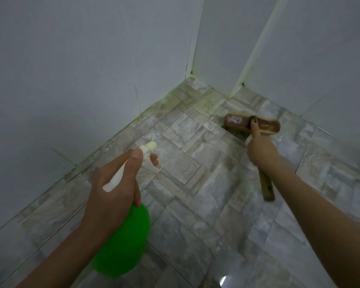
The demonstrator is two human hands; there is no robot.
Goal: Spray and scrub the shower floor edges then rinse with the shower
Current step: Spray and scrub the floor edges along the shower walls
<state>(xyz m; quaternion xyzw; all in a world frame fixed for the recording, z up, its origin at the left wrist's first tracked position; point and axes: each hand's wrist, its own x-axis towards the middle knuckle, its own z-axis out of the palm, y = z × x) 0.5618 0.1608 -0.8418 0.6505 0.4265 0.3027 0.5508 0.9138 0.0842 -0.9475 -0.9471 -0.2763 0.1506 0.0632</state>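
Note:
My left hand grips a green spray bottle by its white trigger head, a finger curled over the trigger. The nozzle points at the floor edge along the left wall. My right hand holds a wooden scrub brush by its handle, whose end sticks out below my wrist. The brush head rests on the stone-pattern floor tiles near the far corner.
White tiled walls rise on the left and at the back right, with yellow-green staining along the corner joints. A wall edge juts out just behind the brush. Grey tiled floor spreads toward me.

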